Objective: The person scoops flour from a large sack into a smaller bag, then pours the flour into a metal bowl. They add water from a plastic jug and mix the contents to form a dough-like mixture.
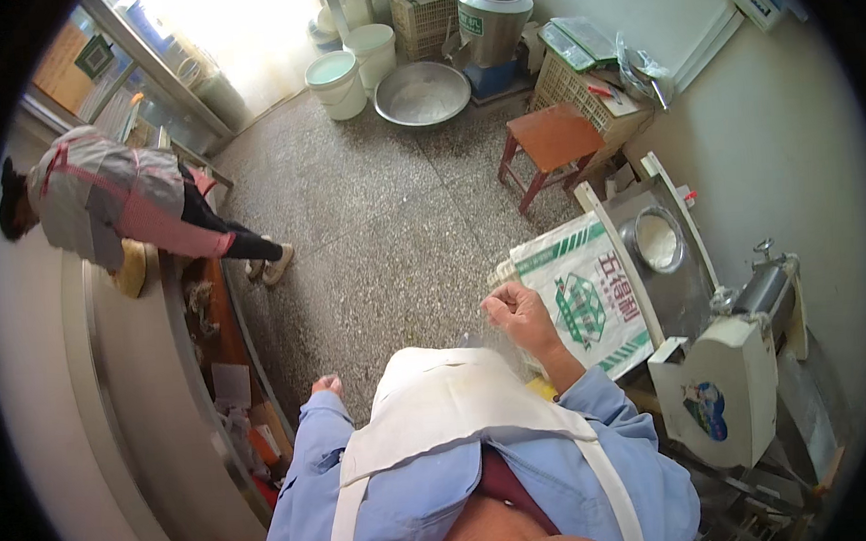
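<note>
My right hand (519, 317) is in front of me on the right, its fingers curled into a loose fist with nothing visible in them. Just beyond it lies a stack of white woven sacks (540, 257) with green stripes and print. Low at my left side is my left hand (328, 384), mostly hidden past the sleeve, so its fingers cannot be made out. A white apron (449, 397) covers my front. Right of the sacks, a metal bowl (659, 240) holds a white substance that looks like flour, beside a cream-coloured machine with a roller (719, 393).
At the left, a person (125, 189) in a pink apron bends over a long counter (150, 383). Ahead on the speckled floor stand lidded white buckets (335, 87), a wide metal basin (422, 95), a steel drum-shaped machine (492, 27) and a wooden stool (553, 137).
</note>
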Demonstrator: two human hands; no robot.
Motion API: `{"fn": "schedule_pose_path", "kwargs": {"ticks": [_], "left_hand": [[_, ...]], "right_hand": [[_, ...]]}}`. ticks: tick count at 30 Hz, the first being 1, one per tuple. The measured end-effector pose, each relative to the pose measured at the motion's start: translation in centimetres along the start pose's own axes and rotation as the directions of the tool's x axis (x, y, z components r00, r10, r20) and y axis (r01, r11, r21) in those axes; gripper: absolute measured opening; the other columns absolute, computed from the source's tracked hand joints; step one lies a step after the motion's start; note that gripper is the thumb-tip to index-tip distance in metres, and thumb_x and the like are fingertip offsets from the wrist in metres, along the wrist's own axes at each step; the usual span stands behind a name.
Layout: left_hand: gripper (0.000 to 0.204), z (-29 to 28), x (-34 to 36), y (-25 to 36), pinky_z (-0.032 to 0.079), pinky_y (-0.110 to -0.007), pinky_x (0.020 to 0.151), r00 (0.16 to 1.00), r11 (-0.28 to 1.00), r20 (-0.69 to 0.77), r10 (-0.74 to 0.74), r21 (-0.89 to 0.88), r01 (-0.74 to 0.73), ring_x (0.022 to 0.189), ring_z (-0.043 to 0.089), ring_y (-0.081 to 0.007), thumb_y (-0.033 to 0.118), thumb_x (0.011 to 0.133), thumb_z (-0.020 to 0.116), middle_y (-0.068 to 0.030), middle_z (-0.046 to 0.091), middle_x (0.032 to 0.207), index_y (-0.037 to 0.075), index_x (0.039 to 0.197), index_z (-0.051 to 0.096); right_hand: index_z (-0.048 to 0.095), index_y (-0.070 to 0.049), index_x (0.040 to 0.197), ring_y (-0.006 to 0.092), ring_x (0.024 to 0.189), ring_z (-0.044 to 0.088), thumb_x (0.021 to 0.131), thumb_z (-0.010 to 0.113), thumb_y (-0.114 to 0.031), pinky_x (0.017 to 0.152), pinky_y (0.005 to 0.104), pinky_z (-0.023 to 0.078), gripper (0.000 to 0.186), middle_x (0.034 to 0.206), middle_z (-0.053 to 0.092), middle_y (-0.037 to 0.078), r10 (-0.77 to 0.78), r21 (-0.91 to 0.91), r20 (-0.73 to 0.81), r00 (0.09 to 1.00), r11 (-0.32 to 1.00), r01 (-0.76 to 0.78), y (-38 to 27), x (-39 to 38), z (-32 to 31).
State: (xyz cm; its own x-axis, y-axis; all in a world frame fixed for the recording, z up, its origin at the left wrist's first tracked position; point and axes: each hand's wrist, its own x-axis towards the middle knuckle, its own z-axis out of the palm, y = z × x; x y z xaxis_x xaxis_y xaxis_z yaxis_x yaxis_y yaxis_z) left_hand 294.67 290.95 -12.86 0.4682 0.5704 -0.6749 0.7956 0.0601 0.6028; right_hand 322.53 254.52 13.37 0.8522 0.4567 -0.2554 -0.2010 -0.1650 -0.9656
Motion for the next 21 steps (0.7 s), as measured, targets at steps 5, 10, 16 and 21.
{"fn": "schedule_pose_path", "kwargs": {"ticks": [5, 10, 16, 21], "left_hand": [[0.022, 0.6, 2.8, 3.8, 0.048, -0.032, 0.058, 0.959, 0.949, -0.028, -0.281, -0.155, 0.274, 0.063, 0.056, -0.0162, 0.012, 0.082, 0.057, -0.0069, 0.060, 0.075, 0.002, 0.101, 0.056], [0.024, 2.1, 12.1, 10.1, 0.047, -0.033, 0.053, 0.944, 0.912, 0.051, -0.325, -0.249, 0.327, 0.061, 0.056, -0.0161, 0.012, 0.081, 0.058, -0.0055, 0.058, 0.072, 0.004, 0.104, 0.055], [0.024, 4.0, 26.7, 21.8, 0.047, -0.032, 0.052, 0.999, 0.998, 0.051, 0.008, 0.060, -0.011, 0.063, 0.058, -0.0162, 0.018, 0.083, 0.057, -0.0070, 0.062, 0.074, 0.004, 0.102, 0.059], [0.023, 4.8, 35.3, 32.7, 0.049, -0.031, 0.059, 0.991, 0.987, 0.082, 0.104, 0.117, -0.113, 0.068, 0.060, -0.0168, 0.018, 0.083, 0.057, -0.0092, 0.064, 0.082, 0.004, 0.102, 0.060]], "right_hand": [[0.056, -0.001, 0.079, 0.0054, 0.061, 0.050, 0.081, 0.057, -0.012, 0.054, 0.0212, 0.042, 0.012, 0.067, 0.055, 0.000, 0.058, 0.012, 0.020, 0.998, 0.998, -0.058, -1.8, 8.6, -0.8], [0.056, -0.001, 0.079, 0.0059, 0.059, 0.051, 0.080, 0.057, -0.013, 0.054, 0.0215, 0.042, 0.012, 0.067, 0.056, 0.001, 0.062, -0.051, -0.005, 0.998, 0.997, -0.063, -3.2, 18.2, -0.3], [0.056, -0.001, 0.080, 0.0071, 0.063, 0.055, 0.083, 0.055, -0.010, 0.056, 0.0202, 0.044, 0.010, 0.072, 0.059, 0.002, 0.045, -0.037, -0.053, 0.998, 0.998, -0.047, -8.1, 29.2, -0.7], [0.054, -0.001, 0.078, 0.0068, 0.060, 0.054, 0.081, 0.056, -0.009, 0.054, 0.0207, 0.044, 0.010, 0.067, 0.056, 0.002, 0.102, -0.016, -0.136, 0.986, 0.994, -0.105, -9.9, 35.7, -2.1]]}}
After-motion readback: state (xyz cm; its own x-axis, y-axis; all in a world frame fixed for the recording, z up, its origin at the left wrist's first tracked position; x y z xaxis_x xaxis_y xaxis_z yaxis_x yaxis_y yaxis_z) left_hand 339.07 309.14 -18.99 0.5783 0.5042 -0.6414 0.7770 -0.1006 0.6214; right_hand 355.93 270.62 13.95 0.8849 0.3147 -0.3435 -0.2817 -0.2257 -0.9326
